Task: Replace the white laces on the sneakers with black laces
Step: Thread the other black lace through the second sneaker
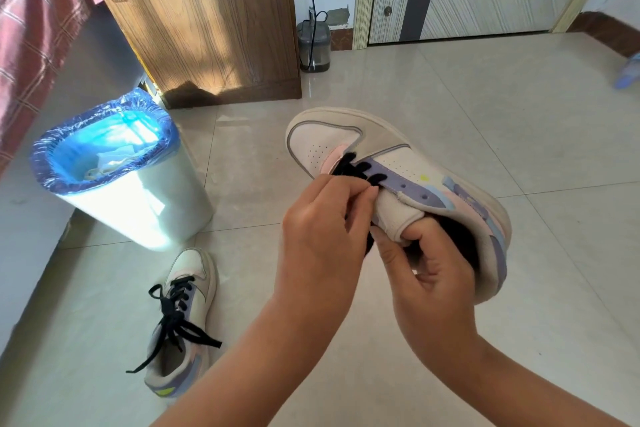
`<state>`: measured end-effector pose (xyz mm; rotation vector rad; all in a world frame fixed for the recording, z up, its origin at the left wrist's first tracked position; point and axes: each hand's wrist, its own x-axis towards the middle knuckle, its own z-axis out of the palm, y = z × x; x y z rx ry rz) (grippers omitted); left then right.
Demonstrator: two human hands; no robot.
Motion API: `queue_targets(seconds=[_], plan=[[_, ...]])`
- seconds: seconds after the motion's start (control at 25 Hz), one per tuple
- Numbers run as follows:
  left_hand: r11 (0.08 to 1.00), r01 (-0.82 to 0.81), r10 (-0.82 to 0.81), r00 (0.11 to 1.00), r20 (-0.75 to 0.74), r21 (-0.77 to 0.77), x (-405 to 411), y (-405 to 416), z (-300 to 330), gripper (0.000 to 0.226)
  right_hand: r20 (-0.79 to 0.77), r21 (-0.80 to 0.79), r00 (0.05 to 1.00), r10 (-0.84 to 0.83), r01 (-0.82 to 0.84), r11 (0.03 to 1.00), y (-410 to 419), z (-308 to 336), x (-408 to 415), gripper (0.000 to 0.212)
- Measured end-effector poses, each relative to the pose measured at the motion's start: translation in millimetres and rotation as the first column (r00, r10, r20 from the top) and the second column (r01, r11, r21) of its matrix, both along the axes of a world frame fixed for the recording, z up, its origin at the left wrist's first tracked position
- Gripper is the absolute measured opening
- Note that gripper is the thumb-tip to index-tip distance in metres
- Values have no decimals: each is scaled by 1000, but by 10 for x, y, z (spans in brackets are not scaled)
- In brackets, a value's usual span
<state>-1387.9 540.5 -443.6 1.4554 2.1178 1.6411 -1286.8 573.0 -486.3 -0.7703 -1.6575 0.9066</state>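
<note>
Above the tiled floor (450,114), right hand (426,274) grips 1 sneaker (408,163) by its tongue, toe pointing away. Left hand (322,229) pinches the black lace (356,168) at the eyelets. Second sneaker (183,319), black-laced, lies on the floor beside the bin (138,204).

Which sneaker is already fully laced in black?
The sneaker on the floor beside the bin, its black lace ends loose; the held sneaker has open eyelets.
</note>
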Motion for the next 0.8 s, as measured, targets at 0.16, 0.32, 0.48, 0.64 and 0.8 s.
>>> queue_targets(seconds=[0.16,0.32,0.48,0.64,0.8], plan=[[996,69,-83,905,418,48,-17,-81,-56,18,-288,-239,956,50,-123,963,0,143,-10,7],[999,31,-44,931,364,42,-37,-142,-65,11,-364,-283,930,54,-165,945,-58,250,-40,9],[999,6,-23,943,331,51,6,-168,-27,8,-350,-256,935,55,-152,955,-76,292,-45,16],[990,-41,2,959,282,136,7,-128,75,10,-317,-223,946,63,-139,965,-106,296,-46,10],[992,-4,-18,986,167,130,-5,-139,130,11,-327,-258,943,54,-144,955,-122,315,-32,12]])
